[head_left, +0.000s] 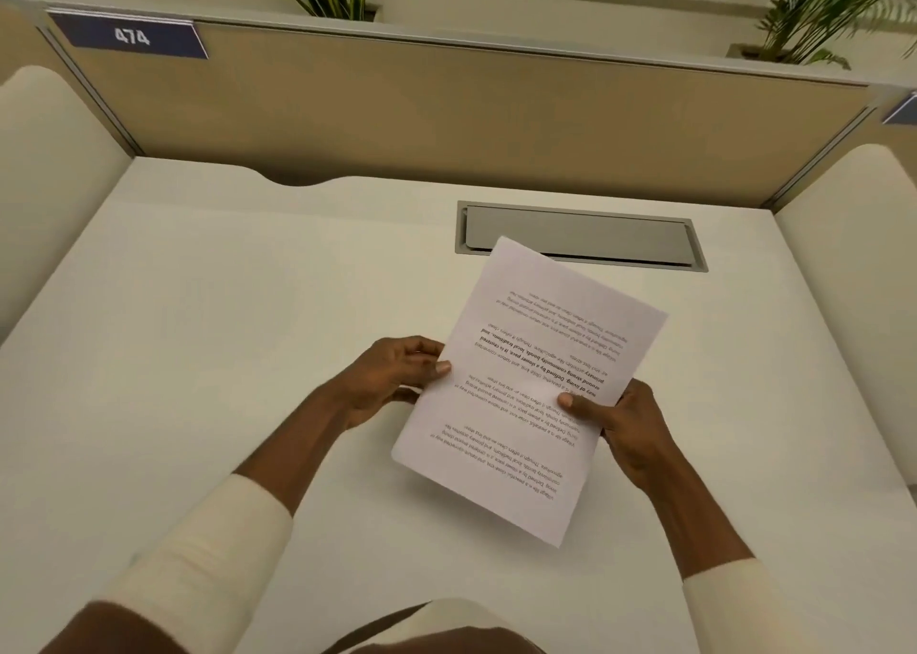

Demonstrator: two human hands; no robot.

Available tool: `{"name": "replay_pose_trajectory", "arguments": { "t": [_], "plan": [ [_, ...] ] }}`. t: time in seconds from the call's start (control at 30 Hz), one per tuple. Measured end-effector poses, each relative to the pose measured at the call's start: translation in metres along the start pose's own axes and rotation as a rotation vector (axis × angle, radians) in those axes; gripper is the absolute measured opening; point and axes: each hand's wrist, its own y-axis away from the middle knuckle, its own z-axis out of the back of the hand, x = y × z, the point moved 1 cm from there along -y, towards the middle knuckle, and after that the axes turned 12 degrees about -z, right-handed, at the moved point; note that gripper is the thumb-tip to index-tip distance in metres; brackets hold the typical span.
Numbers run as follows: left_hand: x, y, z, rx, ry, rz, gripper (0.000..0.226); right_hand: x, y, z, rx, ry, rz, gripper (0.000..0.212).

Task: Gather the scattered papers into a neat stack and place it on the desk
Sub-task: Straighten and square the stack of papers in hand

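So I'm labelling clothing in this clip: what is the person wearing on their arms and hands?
Both arms wear cream, off-white sleeves of a soft, plain fabric without visible print or markings. The left sleeve and the right sleeve are pushed up, leaving the forearms bare. The left hand and right hand are bare: no gloves, and no rings, watch or bracelets that I can see.

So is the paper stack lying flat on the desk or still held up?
Held up: the white printed paper stack is gripped at its side edges by left hand and right hand, tilted over the desk.
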Motion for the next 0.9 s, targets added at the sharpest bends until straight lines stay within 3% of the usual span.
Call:
{"name": "replay_pose_trajectory", "arguments": {
  "t": [0.13, 0.33, 0.47, 0.9],
  "plan": [
    [-0.010, -0.015, -0.012, 0.093, 0.052, -0.009, 0.041, 0.010, -0.007, -0.015, -0.018, 0.138, 0.027, 0.036],
    [-0.011, -0.023, -0.038, -0.253, -0.110, -0.300, 0.028, 0.019, -0.016, -0.031, -0.239, 0.148, 0.157, 0.036],
    [-0.014, -0.018, -0.049, -0.377, -0.126, -0.428, 0.029, 0.022, -0.014, -0.038, -0.332, 0.132, 0.267, 0.043],
    [0.009, -0.020, -0.058, -0.490, -0.099, -0.408, 0.031, 0.003, -0.026, -0.050, -0.378, 0.038, 0.231, 0.032]
  ]
}}
